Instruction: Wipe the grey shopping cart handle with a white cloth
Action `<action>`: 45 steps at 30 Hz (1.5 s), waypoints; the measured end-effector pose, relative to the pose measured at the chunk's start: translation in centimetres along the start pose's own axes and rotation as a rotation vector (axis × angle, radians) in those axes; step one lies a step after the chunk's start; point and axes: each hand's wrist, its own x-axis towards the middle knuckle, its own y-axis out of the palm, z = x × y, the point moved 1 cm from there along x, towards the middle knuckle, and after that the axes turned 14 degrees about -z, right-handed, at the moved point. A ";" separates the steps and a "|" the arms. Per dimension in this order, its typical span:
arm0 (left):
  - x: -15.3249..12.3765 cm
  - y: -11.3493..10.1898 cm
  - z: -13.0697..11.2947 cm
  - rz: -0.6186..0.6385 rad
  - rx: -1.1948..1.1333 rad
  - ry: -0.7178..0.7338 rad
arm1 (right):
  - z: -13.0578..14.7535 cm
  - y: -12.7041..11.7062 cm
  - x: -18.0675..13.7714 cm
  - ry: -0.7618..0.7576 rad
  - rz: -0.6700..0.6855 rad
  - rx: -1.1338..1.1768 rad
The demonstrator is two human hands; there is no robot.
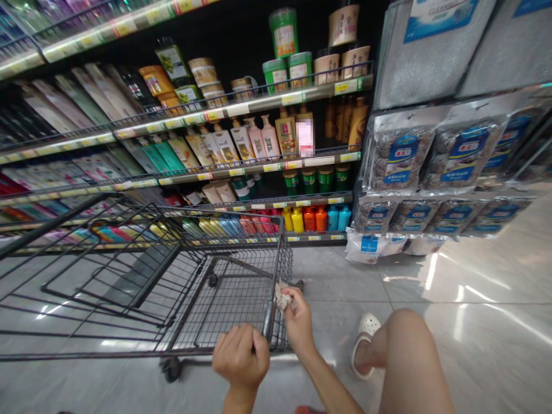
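- Crumpled tissue [282, 299]: pinched in right hand [298, 319], at end rim of shopping cart [270, 315].
- Left hand [241, 353]: clenched at near corner; cannot tell whether around rim.

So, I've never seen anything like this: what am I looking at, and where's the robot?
There is no robot here, just a person's two bare hands. A camera worn on the head took this one picture, looking forward and down, which is why the arms reach in from below.

The right hand pinches a crumpled, whitish wad at the end of a wire cart. The left hand is closed beside the same end; whether it grips the frame is hard to tell.

There is no worktable: the cart stands on the floor. Behind it, shelves carry bottles and tubs, and packs hang at the right. Below them is a bare leg with a white clog.
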 end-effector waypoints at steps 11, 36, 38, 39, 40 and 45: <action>0.1 0.0 0.0 -0.020 -0.009 -0.007 | 0.8 -2.7 -6.1 0.056 0.101 0.062; -0.7 -0.5 0.5 0.000 -0.113 0.001 | -3.8 3.1 6.3 -0.126 -0.180 -0.100; -0.9 -0.5 0.6 0.001 -0.111 0.009 | -4.0 3.6 7.7 -0.134 -0.202 -0.113; -1.0 -0.5 0.7 -0.003 -0.110 0.013 | -4.1 3.9 8.3 -0.140 -0.211 -0.118; -1.1 -0.5 0.7 -0.008 -0.110 0.017 | -4.2 4.2 9.0 -0.146 -0.220 -0.121; -1.1 -0.4 0.7 -0.019 -0.112 0.009 | -5.2 5.1 11.4 -0.150 -0.262 -0.120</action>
